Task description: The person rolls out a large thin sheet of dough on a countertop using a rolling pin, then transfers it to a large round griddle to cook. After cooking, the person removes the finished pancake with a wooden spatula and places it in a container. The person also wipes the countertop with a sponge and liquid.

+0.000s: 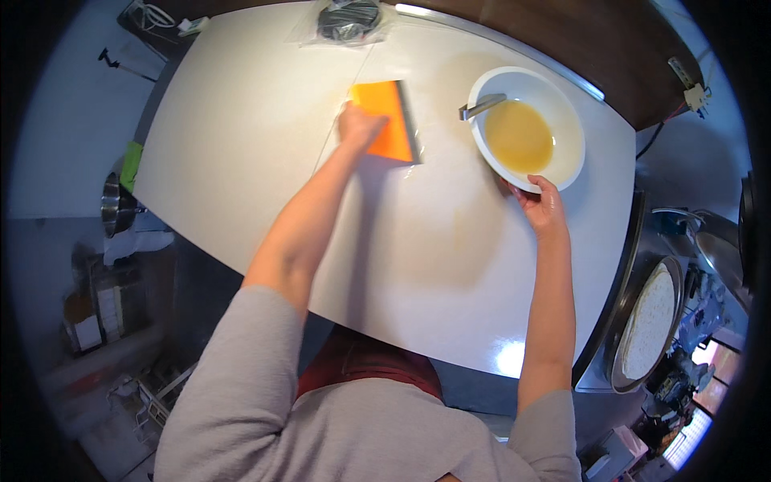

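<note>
My left hand (358, 125) grips an orange flat scraper (385, 100) with a dark straight edge, over the middle of the white worktop (226, 120). To the right, my right hand (540, 204) holds the near rim of a white bowl (566, 128), fingers curled under it. Pale yellow liquid (518, 136) lies in the bowl, and a metal utensil (480, 108) rests over its left rim. I cannot tell whether the bowl is lifted off the worktop.
A dark item in a clear bag (347, 22) and a metal strip (499, 44) sit along the back edge. At right stands a round pan (617, 357) with pale flat rounds (646, 321). A steel bowl (116, 201) and green item (131, 165) are beyond the worktop's left edge.
</note>
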### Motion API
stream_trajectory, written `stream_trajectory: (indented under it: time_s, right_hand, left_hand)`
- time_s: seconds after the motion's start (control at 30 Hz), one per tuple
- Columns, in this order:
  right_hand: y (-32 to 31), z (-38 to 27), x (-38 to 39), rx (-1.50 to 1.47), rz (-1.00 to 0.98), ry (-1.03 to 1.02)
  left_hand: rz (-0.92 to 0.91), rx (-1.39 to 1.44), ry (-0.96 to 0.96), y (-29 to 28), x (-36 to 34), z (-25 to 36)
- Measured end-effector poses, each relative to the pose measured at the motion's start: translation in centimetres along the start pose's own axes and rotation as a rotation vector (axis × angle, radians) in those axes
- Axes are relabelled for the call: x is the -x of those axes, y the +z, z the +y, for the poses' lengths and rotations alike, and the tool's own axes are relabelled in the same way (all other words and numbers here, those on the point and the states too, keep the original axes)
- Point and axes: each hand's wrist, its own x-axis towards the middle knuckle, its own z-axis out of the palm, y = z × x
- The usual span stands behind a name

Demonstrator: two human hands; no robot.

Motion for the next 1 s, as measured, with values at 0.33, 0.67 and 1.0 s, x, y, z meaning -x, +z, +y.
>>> stream_trajectory:
  time_s: [0.33, 0.67, 1.0]
  right_hand:
    - [-0.9, 0.7, -0.3, -0.054, 0.070, -0.042]
    - [-5.6, 2.8, 8.5, -0.106, 0.205, -0.058]
    - [-7.7, 4.9, 18.7, -0.259, 0.488, -0.107]
  left_hand:
    - [0.049, 0.524, 0.001, -8.4, -1.7, -4.6]
    - [0.217, 0.064, -0.071, -11.0, -10.4, -5.3]
    - [-0.029, -0.100, 0.126, 0.3, -17.4, 8.8]
